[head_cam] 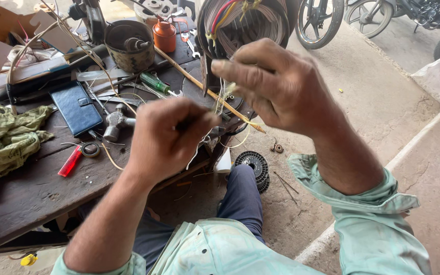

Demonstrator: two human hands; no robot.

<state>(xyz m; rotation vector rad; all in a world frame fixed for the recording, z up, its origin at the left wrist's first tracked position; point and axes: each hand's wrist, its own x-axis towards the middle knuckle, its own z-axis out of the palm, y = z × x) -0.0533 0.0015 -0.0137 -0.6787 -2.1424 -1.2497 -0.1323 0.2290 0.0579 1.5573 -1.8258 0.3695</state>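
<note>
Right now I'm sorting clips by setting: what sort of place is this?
Probably an open-air repair stall for electrical or motor work: a worn wooden bench strewn with tools such as a hammer, a wire-wound coil at the hands, and motorcycles parked on the pavement.

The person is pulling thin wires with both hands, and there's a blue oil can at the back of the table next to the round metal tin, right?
Nearly. The oil can is orange, not blue, as the head view shows. The rest holds: both the left hand and the right hand are working the thin wires, and the can stands at the back of the table beside the round metal tin.
</note>
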